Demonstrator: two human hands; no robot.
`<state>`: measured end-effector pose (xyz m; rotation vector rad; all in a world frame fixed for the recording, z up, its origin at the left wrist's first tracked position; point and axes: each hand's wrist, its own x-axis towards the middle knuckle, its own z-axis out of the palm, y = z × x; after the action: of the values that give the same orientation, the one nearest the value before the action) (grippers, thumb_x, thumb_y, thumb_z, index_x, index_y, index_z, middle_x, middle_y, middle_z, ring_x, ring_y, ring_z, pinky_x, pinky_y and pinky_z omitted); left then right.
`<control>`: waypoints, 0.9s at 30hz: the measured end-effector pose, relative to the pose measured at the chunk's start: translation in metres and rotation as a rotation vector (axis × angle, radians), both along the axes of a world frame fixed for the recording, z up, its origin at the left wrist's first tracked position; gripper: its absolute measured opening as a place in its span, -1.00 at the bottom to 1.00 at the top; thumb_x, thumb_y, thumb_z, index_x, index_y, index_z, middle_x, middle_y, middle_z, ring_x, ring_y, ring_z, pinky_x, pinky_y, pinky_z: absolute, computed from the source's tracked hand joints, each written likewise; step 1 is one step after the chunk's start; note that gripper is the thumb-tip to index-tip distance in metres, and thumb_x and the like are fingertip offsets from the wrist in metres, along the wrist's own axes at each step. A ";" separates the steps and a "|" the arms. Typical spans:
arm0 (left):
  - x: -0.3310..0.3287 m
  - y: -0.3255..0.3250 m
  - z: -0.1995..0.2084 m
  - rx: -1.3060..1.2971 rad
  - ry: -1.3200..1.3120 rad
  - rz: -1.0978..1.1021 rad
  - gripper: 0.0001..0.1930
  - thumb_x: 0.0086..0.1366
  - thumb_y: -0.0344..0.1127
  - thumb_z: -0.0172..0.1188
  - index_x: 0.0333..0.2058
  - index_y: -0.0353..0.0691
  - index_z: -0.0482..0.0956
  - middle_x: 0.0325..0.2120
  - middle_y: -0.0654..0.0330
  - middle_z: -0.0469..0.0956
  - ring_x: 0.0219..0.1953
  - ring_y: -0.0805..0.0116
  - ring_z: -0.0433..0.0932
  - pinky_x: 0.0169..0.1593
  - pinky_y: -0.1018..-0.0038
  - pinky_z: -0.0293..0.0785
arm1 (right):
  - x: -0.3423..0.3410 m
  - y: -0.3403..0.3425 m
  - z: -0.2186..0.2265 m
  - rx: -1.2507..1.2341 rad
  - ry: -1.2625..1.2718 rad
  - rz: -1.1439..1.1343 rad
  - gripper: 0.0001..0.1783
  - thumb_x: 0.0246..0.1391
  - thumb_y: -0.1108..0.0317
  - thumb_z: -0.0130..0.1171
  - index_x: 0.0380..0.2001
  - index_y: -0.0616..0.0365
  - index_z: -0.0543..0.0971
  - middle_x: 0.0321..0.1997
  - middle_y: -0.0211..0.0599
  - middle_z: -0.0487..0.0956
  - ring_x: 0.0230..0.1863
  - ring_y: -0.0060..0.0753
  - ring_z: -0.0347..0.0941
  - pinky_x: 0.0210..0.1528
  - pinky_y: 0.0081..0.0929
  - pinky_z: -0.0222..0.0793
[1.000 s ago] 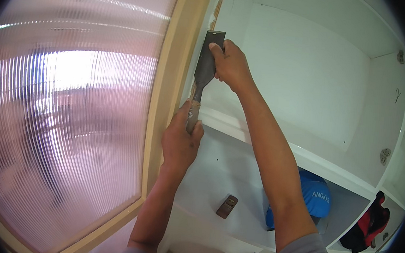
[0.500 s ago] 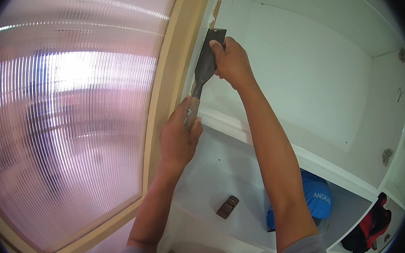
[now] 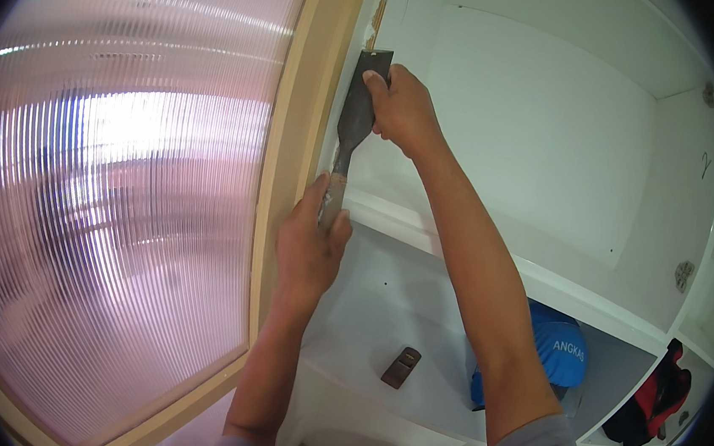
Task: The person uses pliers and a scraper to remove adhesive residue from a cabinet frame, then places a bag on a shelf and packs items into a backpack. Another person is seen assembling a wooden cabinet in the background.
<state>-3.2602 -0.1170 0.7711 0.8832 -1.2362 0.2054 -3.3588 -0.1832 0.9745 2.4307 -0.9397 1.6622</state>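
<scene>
A wide chisel [image 3: 354,121] with a dark flat blade lies along the white cabinet's left front edge [image 3: 374,29], its cutting end pointing up. Above the blade that edge is chipped, with bare brown board showing. My left hand [image 3: 310,249] is wrapped around the worn handle from below. Higher up, my right hand [image 3: 405,112] grips the blade near its cutting end, thumb on the face and fingers at the side. The side of the blade turned to the edge is hidden.
Ribbed translucent glass in a light wood frame [image 3: 293,132] stands close on the left. A small dark hand plane [image 3: 401,368] rests on the lower shelf, and a blue bag [image 3: 557,347] sits behind my right forearm. Hinges [image 3: 684,275] are on the right cabinet wall.
Both hands and the chisel have shifted slightly to the left along with the blade. The grip of each hand stays the same.
</scene>
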 end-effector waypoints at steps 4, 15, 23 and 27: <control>-0.001 -0.003 0.000 -0.039 -0.006 -0.006 -0.42 0.32 -0.43 0.35 0.30 -0.34 0.45 0.00 -0.23 0.65 -0.01 -0.23 0.68 0.05 0.12 0.60 | 0.000 -0.007 0.002 -0.034 0.010 -0.033 -0.53 0.43 0.07 0.10 -0.30 0.37 0.47 -0.47 0.07 0.61 -0.43 -0.02 0.62 -0.31 -0.15 0.50; 0.001 -0.002 0.013 -0.063 -0.031 -0.015 -0.41 0.32 -0.42 0.36 0.30 -0.36 0.43 0.00 -0.23 0.66 -0.02 -0.23 0.68 0.05 0.11 0.60 | -0.001 0.000 0.015 -0.026 -0.017 -0.013 -0.53 0.41 0.10 0.12 -0.27 0.42 0.50 -0.47 0.13 0.63 -0.43 0.07 0.65 -0.25 -0.09 0.54; 0.005 0.001 0.011 -0.039 -0.019 -0.006 -0.43 0.32 -0.41 0.36 0.28 -0.37 0.45 0.02 -0.21 0.65 0.00 -0.23 0.68 0.05 0.11 0.61 | 0.002 0.004 0.009 0.034 -0.045 0.058 -0.56 0.45 0.06 0.09 -0.35 0.25 0.41 -0.54 -0.22 0.54 -0.64 -0.44 0.48 -0.58 -0.41 0.43; 0.000 0.000 0.009 -0.050 -0.028 0.010 -0.42 0.31 -0.41 0.36 0.29 -0.35 0.45 0.02 -0.22 0.65 0.02 -0.22 0.67 0.05 0.11 0.60 | 0.001 -0.009 0.008 -0.025 -0.053 0.023 -0.56 0.45 0.05 0.10 -0.36 0.23 0.40 -0.55 -0.23 0.53 -0.65 -0.44 0.47 -0.58 -0.41 0.42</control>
<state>-3.2603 -0.1168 0.7797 0.8460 -1.2480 0.2568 -3.3573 -0.1920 0.9826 2.4021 -0.8954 1.7426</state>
